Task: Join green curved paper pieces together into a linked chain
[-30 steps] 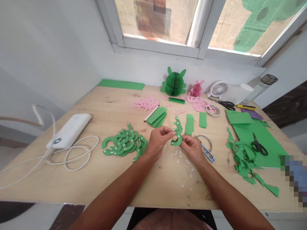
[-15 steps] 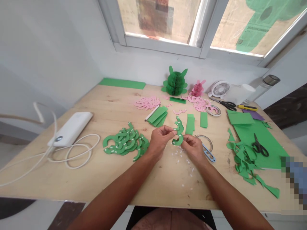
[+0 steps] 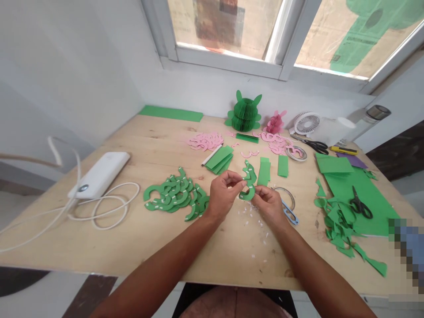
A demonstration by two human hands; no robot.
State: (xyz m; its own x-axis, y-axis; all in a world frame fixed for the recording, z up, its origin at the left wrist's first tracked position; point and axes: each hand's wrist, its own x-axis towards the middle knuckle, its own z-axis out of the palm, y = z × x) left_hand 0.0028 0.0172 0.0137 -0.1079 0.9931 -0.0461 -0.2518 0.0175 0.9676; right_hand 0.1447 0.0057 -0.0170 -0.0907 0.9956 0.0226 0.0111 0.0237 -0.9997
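Note:
My left hand [image 3: 223,192] and my right hand [image 3: 269,205] are raised just above the wooden table [image 3: 99,247], both pinching a chain of green paper C-shaped pieces [image 3: 249,180]. The left fingers hold its upper part, and the right fingers hold its curved lower end. Left of my hands lies a heap of green C-shaped pieces with small white tabs [image 3: 175,196]. Small white paper scraps [image 3: 251,225] are scattered below my hands. Small blue-handled scissors [image 3: 289,212] lie just right of my right hand, partly behind it.
Green paper strips [image 3: 218,160] and pink cut pieces [image 3: 205,141] lie further back, near a green honeycomb paper turtle [image 3: 244,114]. A white power bank [image 3: 99,175] with its cable is at left. Green sheets, offcuts and black scissors [image 3: 360,203] are at right.
The view has drifted slightly, so the table's contents sit a little further right. Both hands keep hold of the green paper chain, with only small finger shifts.

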